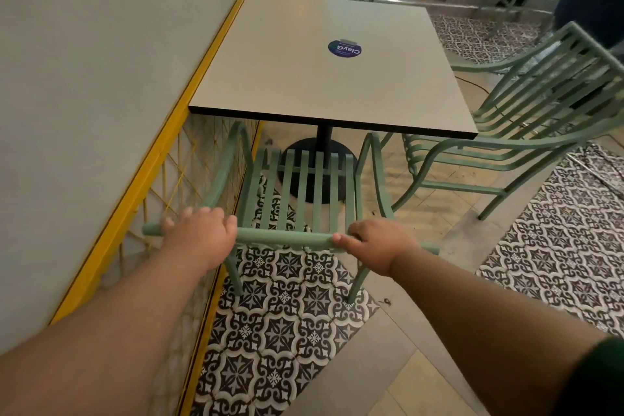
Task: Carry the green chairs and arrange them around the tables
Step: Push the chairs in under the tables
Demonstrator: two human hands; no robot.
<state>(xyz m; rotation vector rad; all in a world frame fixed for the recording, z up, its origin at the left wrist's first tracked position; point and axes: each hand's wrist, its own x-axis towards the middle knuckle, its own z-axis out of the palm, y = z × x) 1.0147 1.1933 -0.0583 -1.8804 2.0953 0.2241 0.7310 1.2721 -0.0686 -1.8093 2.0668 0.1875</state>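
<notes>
Left hand (199, 233) and right hand (374, 243) both grip the top rail of a green chair (304, 186), fingers (209, 213) curled over the bar near either end. It stands on the patterned floor, its seat front under the near edge of the square desk (320, 84). A second green chair (526, 111) stands at the desk's right side; a yellow railing (189, 101) runs along the left.
</notes>
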